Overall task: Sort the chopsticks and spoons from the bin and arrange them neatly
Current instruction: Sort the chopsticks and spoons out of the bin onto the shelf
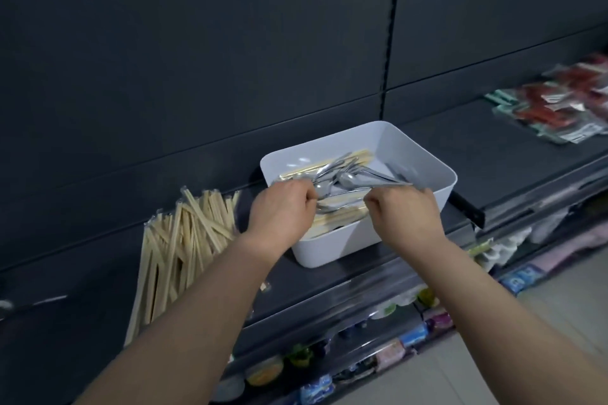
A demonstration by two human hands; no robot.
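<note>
Two bare forearms reached forward from the bottom edge toward a white bin [332, 248] on a dark shelf [493, 168]. Over the bin's near left corner, the left hand [283, 209] had its fingers curled down among the cutlery; whether it actually held anything could not be made out. The right hand [406, 212], over the bin's near right side, was curled round a blurred bunch of metal handles, gripping some of the spoons [342, 178], which were lifted slightly above the heap. Inside the bin, spoons lay tangled across pale wooden chopsticks [358, 158], more of which showed beneath the hands.

Left of the bin, on the same shelf, lay a fanned pile of wrapped chopsticks [184, 237], close beside it but not touching. Far to the right on the shelf sat red and green packets [559, 105]. Lower shelves held small colourful goods [413, 337], too blurred to identify, above a pale tiled floor [543, 332].
</note>
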